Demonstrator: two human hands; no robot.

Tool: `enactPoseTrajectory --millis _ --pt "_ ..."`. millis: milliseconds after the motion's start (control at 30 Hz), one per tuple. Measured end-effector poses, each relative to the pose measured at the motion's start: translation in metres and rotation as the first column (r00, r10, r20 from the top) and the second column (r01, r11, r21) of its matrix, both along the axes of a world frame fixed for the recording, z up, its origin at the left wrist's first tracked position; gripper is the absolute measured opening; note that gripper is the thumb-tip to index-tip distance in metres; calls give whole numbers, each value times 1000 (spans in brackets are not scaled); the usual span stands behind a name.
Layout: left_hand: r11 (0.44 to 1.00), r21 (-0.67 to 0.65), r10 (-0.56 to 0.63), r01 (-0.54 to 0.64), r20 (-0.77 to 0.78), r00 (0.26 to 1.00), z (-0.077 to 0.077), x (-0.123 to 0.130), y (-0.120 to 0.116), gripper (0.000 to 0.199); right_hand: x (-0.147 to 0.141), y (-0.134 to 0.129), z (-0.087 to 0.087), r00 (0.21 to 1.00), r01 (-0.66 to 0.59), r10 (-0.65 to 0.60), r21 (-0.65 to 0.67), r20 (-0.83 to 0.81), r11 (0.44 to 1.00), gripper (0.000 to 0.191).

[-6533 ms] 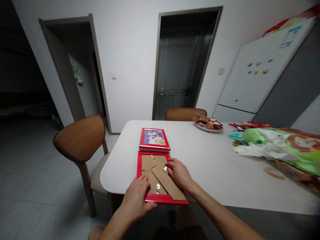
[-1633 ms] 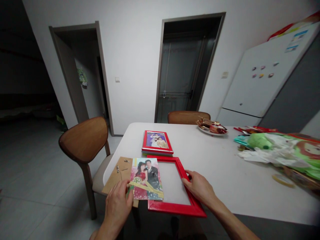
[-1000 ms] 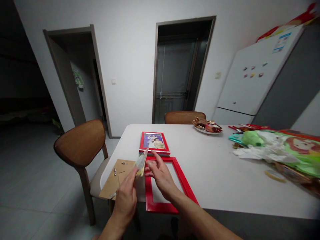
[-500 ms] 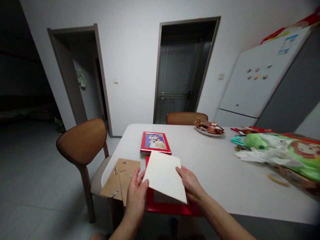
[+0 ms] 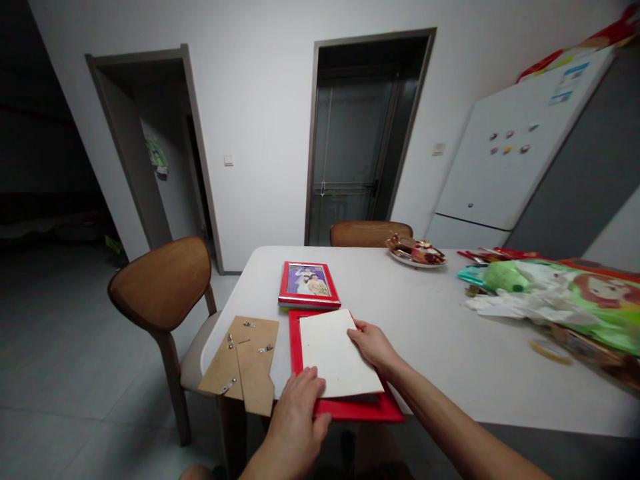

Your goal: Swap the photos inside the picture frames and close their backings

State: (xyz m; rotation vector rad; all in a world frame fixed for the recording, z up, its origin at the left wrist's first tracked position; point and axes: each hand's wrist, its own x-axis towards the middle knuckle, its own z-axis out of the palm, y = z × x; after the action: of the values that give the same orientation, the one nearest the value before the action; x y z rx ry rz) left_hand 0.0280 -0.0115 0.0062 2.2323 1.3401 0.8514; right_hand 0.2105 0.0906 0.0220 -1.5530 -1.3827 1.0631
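Note:
A white board lies slightly tilted over a red picture frame at the table's near edge, covering most of it. My right hand grips the board's right edge, with its thumb on top and the fingers partly hidden. At the lower left corner, my left hand has its fingers stretched over the board's edge and its thumb apart, near the frame's lower rim. To the left is a brown backing board with metal clips and a stand leg, partly over the table edge. Behind lies a second red frame with a photo.
The white table has rounded corners. A plate of wrapped items stands at its far side. Green packaging and crumpled tissue lie at the right, near a tape roll. Wooden chairs stand left and behind.
The white board has come down from above the red frame onto it. My left hand has moved from the board's left edge to its lower left corner; my right hand still grips the right edge.

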Motion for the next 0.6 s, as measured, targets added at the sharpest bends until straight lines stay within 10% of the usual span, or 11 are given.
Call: enactPoseTrajectory --millis 200,600 --pt "999 11 -31 33 -150 988 5 -2 2 43 -1 5 1 946 -23 2 62 325 998 36" --pt "998 -6 -64 64 -199 978 12 0 1 38 -7 -9 5 508 -37 -44 73 860 997 33"
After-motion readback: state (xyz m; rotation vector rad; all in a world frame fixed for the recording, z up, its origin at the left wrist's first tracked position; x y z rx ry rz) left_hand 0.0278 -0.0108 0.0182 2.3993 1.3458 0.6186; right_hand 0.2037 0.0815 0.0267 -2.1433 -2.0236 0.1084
